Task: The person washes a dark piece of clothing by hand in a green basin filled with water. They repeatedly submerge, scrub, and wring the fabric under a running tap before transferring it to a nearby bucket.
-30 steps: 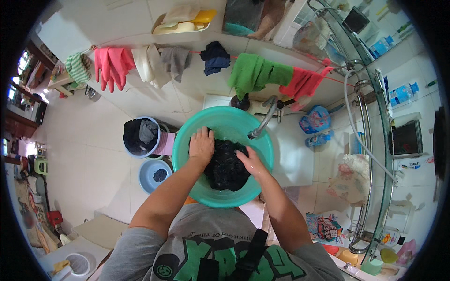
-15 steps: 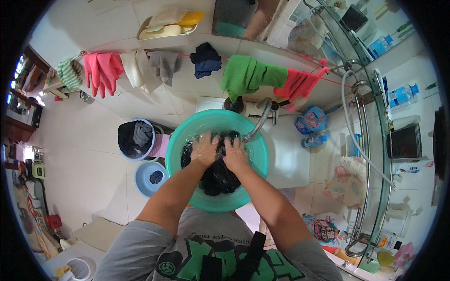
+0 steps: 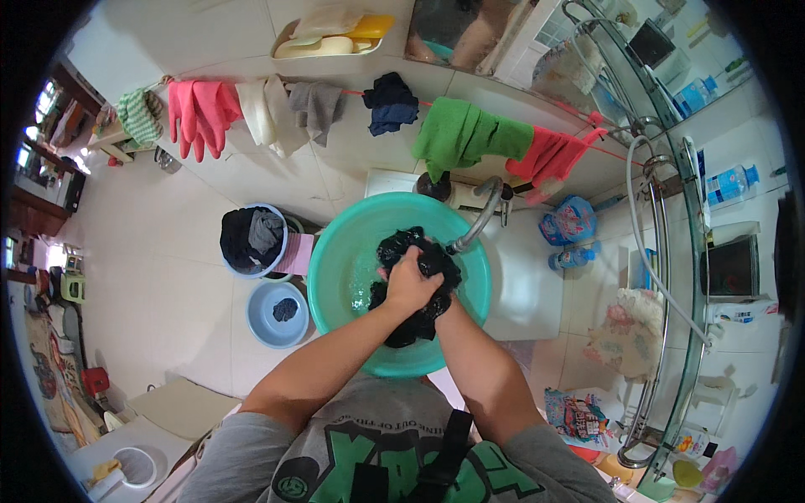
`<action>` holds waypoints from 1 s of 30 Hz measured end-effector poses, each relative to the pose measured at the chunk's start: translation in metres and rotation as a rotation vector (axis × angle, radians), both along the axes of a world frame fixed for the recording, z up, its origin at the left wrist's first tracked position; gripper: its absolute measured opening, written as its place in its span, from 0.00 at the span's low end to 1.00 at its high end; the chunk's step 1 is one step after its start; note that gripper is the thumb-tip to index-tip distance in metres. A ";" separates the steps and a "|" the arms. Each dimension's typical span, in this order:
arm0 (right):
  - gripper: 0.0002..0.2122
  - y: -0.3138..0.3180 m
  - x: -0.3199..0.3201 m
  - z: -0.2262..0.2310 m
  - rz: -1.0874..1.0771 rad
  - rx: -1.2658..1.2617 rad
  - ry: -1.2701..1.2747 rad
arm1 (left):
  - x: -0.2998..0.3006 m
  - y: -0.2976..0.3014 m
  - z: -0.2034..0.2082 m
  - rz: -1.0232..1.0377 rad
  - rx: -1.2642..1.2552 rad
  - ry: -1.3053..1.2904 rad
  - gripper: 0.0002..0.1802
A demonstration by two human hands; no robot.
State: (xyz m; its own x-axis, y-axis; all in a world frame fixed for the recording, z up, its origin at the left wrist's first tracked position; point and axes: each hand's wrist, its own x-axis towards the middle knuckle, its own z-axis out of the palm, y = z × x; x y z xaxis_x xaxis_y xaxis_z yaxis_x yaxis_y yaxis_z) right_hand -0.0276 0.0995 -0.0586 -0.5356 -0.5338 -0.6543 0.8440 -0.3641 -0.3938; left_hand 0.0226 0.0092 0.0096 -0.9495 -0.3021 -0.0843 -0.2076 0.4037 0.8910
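Note:
A wet, bunched black garment (image 3: 411,327) is between my hands in a large green basin (image 3: 335,335) with water in it. My left hand (image 3: 411,283) lies over the cloth, its fingers curled into the folds. From the right, my right hand (image 3: 450,308) reaches in against the same bundle; the cloth hides most of its fingers. A curved metal faucet (image 3: 482,220) hangs over the basin's right rim, its spout close to the garment.
Left of the basin stand a bucket of dark clothes (image 3: 251,241) and a blue basin (image 3: 272,331) holding a small dark cloth. Behind, pink gloves (image 3: 201,113), a green cloth (image 3: 470,138) and other cloths hang on a red line. Bottles (image 3: 573,256) and a metal rail (image 3: 658,293) are at right.
My hands were spread flat on the garment, side by side. Now they are together around the gathered cloth, the left having moved right and over it. The view has shifted slightly.

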 end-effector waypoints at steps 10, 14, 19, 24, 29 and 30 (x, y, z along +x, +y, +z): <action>0.24 0.054 0.031 0.067 0.259 0.562 0.539 | -0.008 -0.060 -0.016 -0.104 -0.808 -0.311 0.28; 0.28 0.055 0.044 0.069 0.343 1.278 1.348 | 0.005 -0.050 0.011 -0.316 -1.084 -0.223 0.37; 0.35 0.014 0.042 0.042 0.855 1.443 1.421 | 0.011 -0.032 -0.028 -0.631 -0.999 -0.490 0.39; 0.31 -0.004 0.009 0.024 0.666 1.503 1.191 | -0.009 -0.038 -0.036 -0.283 -0.715 -0.278 0.35; 0.24 -0.012 -0.032 -0.050 -0.046 0.982 0.431 | -0.032 -0.032 -0.044 0.243 0.250 -0.347 0.33; 0.24 -0.002 -0.037 -0.051 -0.027 0.326 0.210 | -0.031 -0.035 -0.036 0.236 0.587 -0.362 0.32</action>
State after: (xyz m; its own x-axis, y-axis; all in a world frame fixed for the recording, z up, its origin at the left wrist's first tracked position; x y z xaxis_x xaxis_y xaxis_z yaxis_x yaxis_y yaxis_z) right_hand -0.0646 0.0976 -0.1091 -0.6872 -0.2997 -0.6618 0.7243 -0.2121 -0.6560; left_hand -0.0082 -0.0254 -0.0259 -0.7466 -0.3037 -0.5919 -0.5530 -0.2114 0.8060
